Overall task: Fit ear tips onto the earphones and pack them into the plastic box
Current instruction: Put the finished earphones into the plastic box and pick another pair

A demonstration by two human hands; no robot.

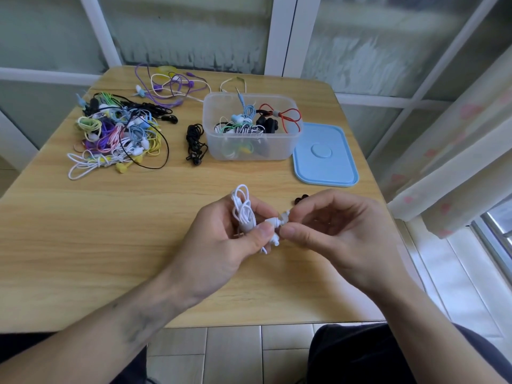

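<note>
One head-worn wide-angle camera looks forward and steeply down from above the seated person's lap. It sits close over the desk (83, 245), whose whole top fits the frame. Both forearms enter from the bottom edge. The far desk edge meets a window wall (194, 29) at the top, its straight frames bowed by the lens. Floor tiles (232, 353) show below.

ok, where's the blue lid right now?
Head view: the blue lid lies flat on the table, right of centre, beside the open plastic box, beyond the right hand.
</note>
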